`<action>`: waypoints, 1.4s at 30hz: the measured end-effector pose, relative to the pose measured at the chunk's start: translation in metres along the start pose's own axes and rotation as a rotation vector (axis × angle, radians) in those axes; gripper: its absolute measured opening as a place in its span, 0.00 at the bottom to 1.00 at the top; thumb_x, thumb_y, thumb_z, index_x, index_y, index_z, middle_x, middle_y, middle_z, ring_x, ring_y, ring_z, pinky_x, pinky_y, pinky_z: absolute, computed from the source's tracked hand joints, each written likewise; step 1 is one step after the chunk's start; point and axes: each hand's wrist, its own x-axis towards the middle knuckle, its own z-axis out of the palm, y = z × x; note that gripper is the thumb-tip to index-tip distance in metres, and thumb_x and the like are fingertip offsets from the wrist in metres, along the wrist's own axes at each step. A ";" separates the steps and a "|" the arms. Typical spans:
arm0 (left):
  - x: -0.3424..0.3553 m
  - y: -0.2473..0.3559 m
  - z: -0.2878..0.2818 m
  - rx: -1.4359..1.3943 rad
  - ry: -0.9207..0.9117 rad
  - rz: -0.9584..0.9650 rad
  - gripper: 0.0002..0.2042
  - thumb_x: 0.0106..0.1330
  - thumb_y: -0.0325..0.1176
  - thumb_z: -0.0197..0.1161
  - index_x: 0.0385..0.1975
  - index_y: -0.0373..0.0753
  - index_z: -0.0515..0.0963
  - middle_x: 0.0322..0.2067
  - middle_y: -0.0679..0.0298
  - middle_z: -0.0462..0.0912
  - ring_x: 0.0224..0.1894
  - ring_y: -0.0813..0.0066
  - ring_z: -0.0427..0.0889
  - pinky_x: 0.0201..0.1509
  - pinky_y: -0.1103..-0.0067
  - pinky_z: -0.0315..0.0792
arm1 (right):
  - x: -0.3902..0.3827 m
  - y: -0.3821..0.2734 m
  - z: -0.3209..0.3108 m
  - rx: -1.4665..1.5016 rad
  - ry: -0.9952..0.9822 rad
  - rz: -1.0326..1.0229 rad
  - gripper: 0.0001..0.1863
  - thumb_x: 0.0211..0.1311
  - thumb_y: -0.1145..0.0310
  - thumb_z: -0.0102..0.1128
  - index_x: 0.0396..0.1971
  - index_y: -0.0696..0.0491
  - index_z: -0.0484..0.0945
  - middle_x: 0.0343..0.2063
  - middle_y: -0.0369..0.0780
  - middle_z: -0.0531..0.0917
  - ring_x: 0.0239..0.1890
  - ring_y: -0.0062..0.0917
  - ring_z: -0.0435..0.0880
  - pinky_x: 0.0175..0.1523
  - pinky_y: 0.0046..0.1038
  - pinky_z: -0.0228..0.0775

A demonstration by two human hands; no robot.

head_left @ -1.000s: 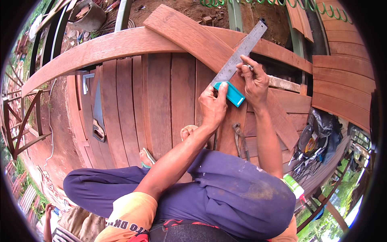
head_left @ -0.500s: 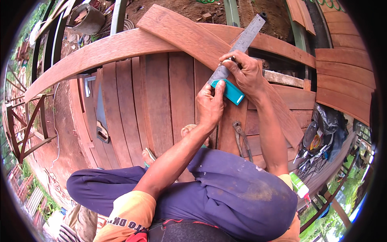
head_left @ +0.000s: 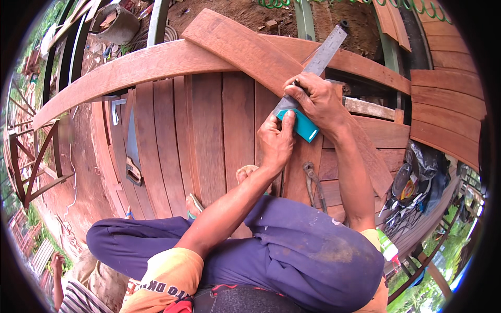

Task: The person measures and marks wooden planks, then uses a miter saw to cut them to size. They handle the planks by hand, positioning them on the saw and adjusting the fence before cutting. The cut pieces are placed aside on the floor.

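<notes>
A try square with a teal handle (head_left: 305,127) and a steel ruled blade (head_left: 324,53) lies slantwise over a reddish-brown plank (head_left: 237,47). My left hand (head_left: 276,140) is closed on the handle end, its thumb on top. My right hand (head_left: 317,98) is bent over the blade, fingers pinched round a thin dark pencil-like stick, mostly hidden by the fingers. The plank crosses on top of a long curved board (head_left: 141,60). Below my hands, pincers (head_left: 314,185) lie on the boards beside my right forearm.
A handsaw (head_left: 133,164) and a metal square (head_left: 115,112) lie on the decking (head_left: 204,130) at left. At right are a heap of black plastic and cables (head_left: 417,172) and a green-white bottle (head_left: 387,246). Another person's striped sleeve (head_left: 78,298) shows at lower left.
My right hand has tilted and curled lower over the blade, and the stick's light end no longer shows. The view has shifted slightly. Another person's arm has appeared at lower left.
</notes>
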 end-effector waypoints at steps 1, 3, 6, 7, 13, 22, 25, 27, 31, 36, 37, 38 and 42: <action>-0.004 0.000 -0.001 0.010 0.012 0.002 0.14 0.75 0.41 0.65 0.35 0.36 0.81 0.20 0.75 0.74 0.20 0.90 0.67 0.21 0.82 0.61 | -0.002 -0.002 0.000 -0.015 -0.017 -0.012 0.12 0.68 0.62 0.65 0.35 0.57 0.83 0.30 0.45 0.84 0.36 0.39 0.84 0.41 0.37 0.75; -0.003 -0.001 0.001 0.034 0.007 -0.006 0.13 0.75 0.41 0.64 0.35 0.36 0.82 0.21 0.75 0.75 0.20 0.90 0.67 0.21 0.82 0.61 | -0.002 0.001 -0.001 -0.054 -0.014 -0.026 0.11 0.68 0.62 0.65 0.34 0.57 0.83 0.29 0.45 0.84 0.36 0.40 0.84 0.42 0.38 0.75; -0.003 0.001 -0.001 0.031 0.037 0.028 0.13 0.76 0.40 0.64 0.36 0.36 0.82 0.21 0.75 0.75 0.20 0.90 0.67 0.21 0.82 0.61 | 0.002 -0.002 0.003 -0.078 0.015 -0.033 0.11 0.68 0.63 0.65 0.34 0.57 0.82 0.29 0.46 0.83 0.35 0.43 0.84 0.41 0.40 0.74; -0.004 0.002 -0.002 0.028 0.037 0.030 0.13 0.76 0.40 0.63 0.36 0.36 0.82 0.21 0.75 0.75 0.19 0.90 0.67 0.20 0.83 0.60 | 0.004 -0.005 0.002 -0.065 0.028 -0.010 0.11 0.68 0.63 0.65 0.34 0.57 0.81 0.29 0.47 0.83 0.35 0.43 0.84 0.41 0.40 0.74; 0.003 0.011 -0.003 0.020 -0.018 -0.042 0.12 0.76 0.40 0.63 0.37 0.36 0.81 0.23 0.72 0.79 0.18 0.89 0.72 0.19 0.86 0.68 | 0.024 0.020 -0.008 -0.097 0.094 -0.063 0.10 0.70 0.67 0.62 0.34 0.60 0.78 0.26 0.46 0.79 0.29 0.40 0.81 0.38 0.35 0.72; 0.004 -0.003 0.000 0.058 0.013 0.004 0.14 0.75 0.43 0.65 0.30 0.44 0.73 0.19 0.74 0.73 0.15 0.88 0.69 0.15 0.85 0.63 | 0.027 0.049 -0.005 -0.316 0.349 -0.121 0.08 0.65 0.69 0.66 0.35 0.57 0.78 0.33 0.47 0.81 0.38 0.46 0.84 0.44 0.43 0.77; 0.010 -0.003 0.003 0.010 -0.009 0.006 0.13 0.76 0.42 0.63 0.31 0.44 0.74 0.19 0.76 0.71 0.15 0.88 0.67 0.15 0.86 0.62 | 0.022 0.049 -0.010 -0.232 0.543 -0.121 0.05 0.67 0.72 0.64 0.37 0.57 0.79 0.35 0.47 0.81 0.40 0.45 0.83 0.45 0.41 0.76; 0.000 0.006 -0.016 -0.047 -0.133 0.037 0.12 0.77 0.43 0.62 0.34 0.44 0.75 0.19 0.76 0.71 0.16 0.88 0.68 0.18 0.85 0.63 | 0.002 0.016 -0.015 -0.151 0.701 -0.127 0.06 0.70 0.69 0.61 0.39 0.56 0.79 0.36 0.46 0.81 0.41 0.43 0.83 0.47 0.39 0.77; 0.003 0.026 -0.088 -0.066 -0.363 -0.090 0.11 0.76 0.42 0.63 0.37 0.41 0.76 0.24 0.70 0.76 0.23 0.81 0.75 0.26 0.80 0.70 | -0.076 0.024 -0.031 -0.179 0.707 0.209 0.12 0.73 0.61 0.58 0.41 0.54 0.79 0.38 0.44 0.81 0.43 0.40 0.85 0.47 0.41 0.79; 0.035 0.074 -0.267 0.094 -0.965 -0.496 0.12 0.69 0.37 0.70 0.41 0.34 0.82 0.31 0.60 0.84 0.32 0.69 0.84 0.38 0.71 0.79 | -0.150 0.019 -0.054 -0.494 0.423 0.457 0.25 0.63 0.45 0.67 0.47 0.52 0.81 0.45 0.43 0.79 0.47 0.40 0.85 0.51 0.49 0.80; 0.043 0.081 -0.297 0.147 -0.990 -0.598 0.12 0.69 0.36 0.71 0.41 0.33 0.83 0.32 0.58 0.86 0.34 0.68 0.85 0.39 0.72 0.79 | -0.160 0.026 -0.052 -0.569 0.360 0.467 0.43 0.48 0.35 0.75 0.56 0.53 0.78 0.52 0.42 0.76 0.51 0.42 0.84 0.55 0.47 0.79; 0.047 0.086 -0.322 0.201 -1.006 -0.701 0.11 0.68 0.36 0.71 0.41 0.33 0.84 0.34 0.56 0.88 0.36 0.67 0.86 0.40 0.72 0.80 | -0.159 0.021 -0.049 -0.591 0.329 0.452 0.48 0.44 0.34 0.77 0.59 0.54 0.77 0.53 0.43 0.76 0.53 0.42 0.83 0.55 0.46 0.79; 0.055 0.092 -0.356 0.355 -0.906 -0.885 0.15 0.67 0.39 0.73 0.42 0.33 0.85 0.35 0.55 0.88 0.37 0.66 0.88 0.41 0.74 0.82 | -0.146 0.008 -0.042 -0.636 0.196 0.513 0.64 0.28 0.34 0.83 0.68 0.56 0.69 0.57 0.43 0.74 0.56 0.43 0.82 0.59 0.45 0.78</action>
